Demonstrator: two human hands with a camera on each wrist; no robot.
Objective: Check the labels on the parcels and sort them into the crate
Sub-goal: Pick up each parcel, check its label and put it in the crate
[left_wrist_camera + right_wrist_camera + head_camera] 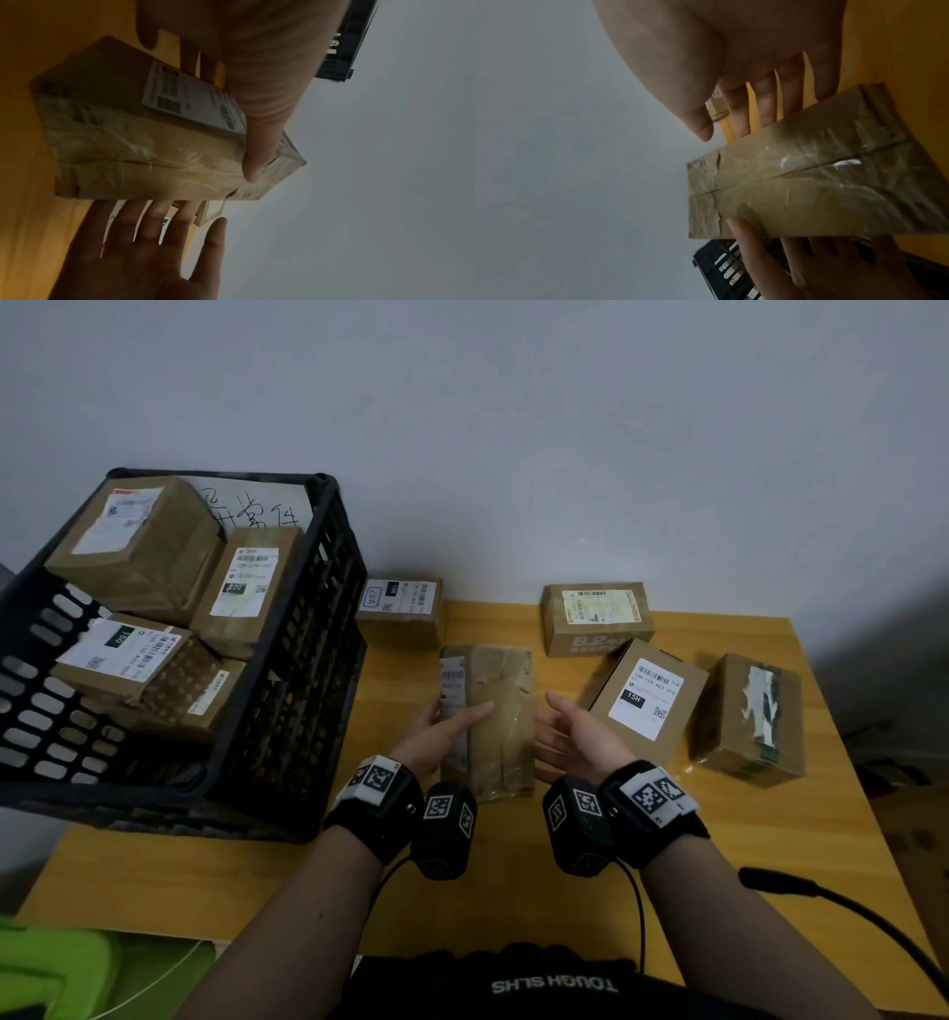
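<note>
Cardboard parcel (493, 711) gripped by left hand (436, 737); right hand (575, 737) spread, fingers straight.

The held parcel (488, 721)'s label (454, 695) print is too blurred to read, its underside hidden.
</note>
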